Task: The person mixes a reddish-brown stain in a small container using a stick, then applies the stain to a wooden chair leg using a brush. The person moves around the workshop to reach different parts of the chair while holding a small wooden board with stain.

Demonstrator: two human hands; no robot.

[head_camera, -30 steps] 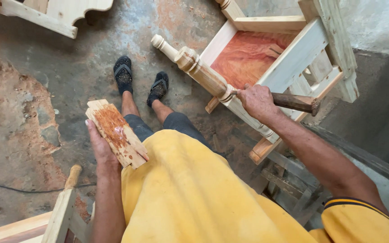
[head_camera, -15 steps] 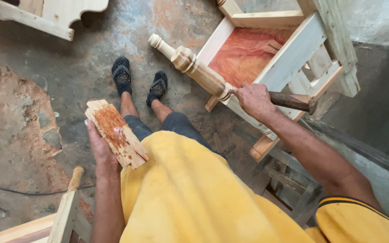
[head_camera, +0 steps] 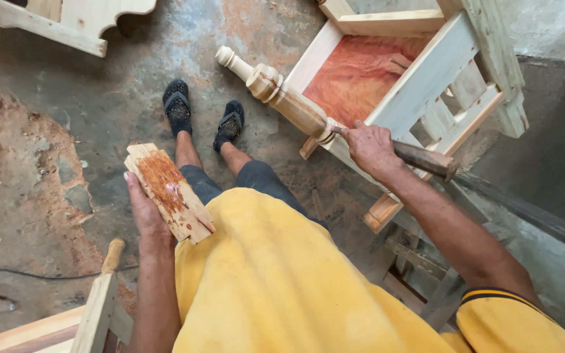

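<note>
Open concrete floor [head_camera: 99, 98] lies ahead of the left hand [head_camera: 142, 212] — only two sandalled feet [head_camera: 204, 117] interrupt it. To the right, the pale wooden furniture frame [head_camera: 426, 78] and its turned post [head_camera: 282, 98] crowd the right hand [head_camera: 373, 149] — little clearance there.

2 hands [head_camera: 148, 216], 1 chisel [head_camera: 420, 157], 1 board [head_camera: 168, 193].

The right hand [head_camera: 372, 149] hides the tool's [head_camera: 426, 159] tip; the furniture frame [head_camera: 426, 78] runs off-frame
</note>
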